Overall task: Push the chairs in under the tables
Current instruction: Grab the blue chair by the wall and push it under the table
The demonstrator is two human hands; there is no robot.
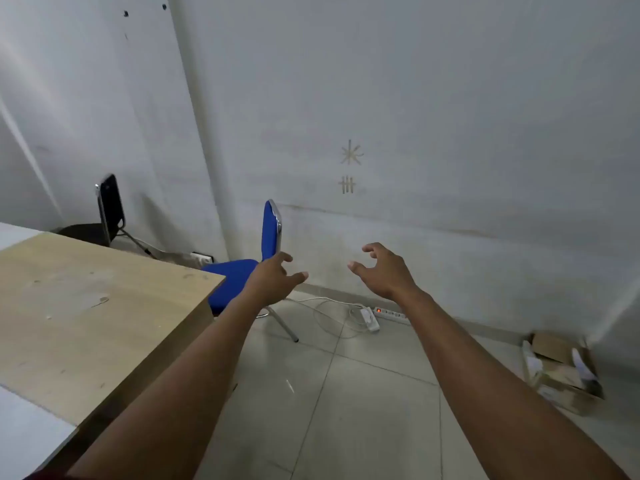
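Note:
A blue padded chair with a chrome frame stands at the far end of the light wooden table, its seat partly tucked under the table edge and its backrest toward the wall. My left hand is stretched out with spread fingers just in front of the lower backrest, holding nothing. To the right, my right hand hovers in the air, fingers curled and apart, empty. A black chair stands farther back by the wall, beyond the table's far corner.
A white power strip with a red light and loose white cables lie on the tiled floor by the wall, just right of the blue chair. An open cardboard box sits at the right against the wall.

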